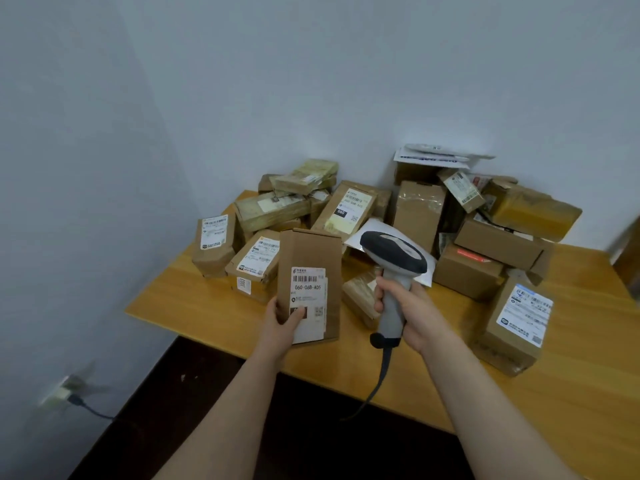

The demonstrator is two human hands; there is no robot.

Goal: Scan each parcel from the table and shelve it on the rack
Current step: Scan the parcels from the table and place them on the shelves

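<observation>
Two hands work above the near edge of the wooden tabletop (571, 393). The left hand (281, 324) grips a tall brown parcel (311, 251) by its lower left corner, with the thumb pressed across the front. It holds the parcel upright, white label (309, 289) turned toward the person, and the code 060-06B-A05 reads plainly beneath the barcode. The right hand (415, 313) is curled tight around the grey handle of a barcode scanner (393, 271). The scanner's dark-rimmed head sits just to the right of the parcel's upper half, and I cannot tell whether it is aimed at the label. A dark cable (381, 379) drops from the butt of the handle, past the table edge and toward the dark floor (242, 427).

Farther back, a heap of brown cartons (419, 216) is piled into the corner against the pale wall (311, 81). Most of them are taped and carry white shipping labels. A few white mailers (433, 155) lie on top at the far right, and a flat white envelope (372, 233) lies just behind the scanner head. One larger box with a blue-and-white label (512, 327) stands by itself at the near right, apart from the heap. Low on the left wall there is a blurred socket (60, 393) with a plug in it.
</observation>
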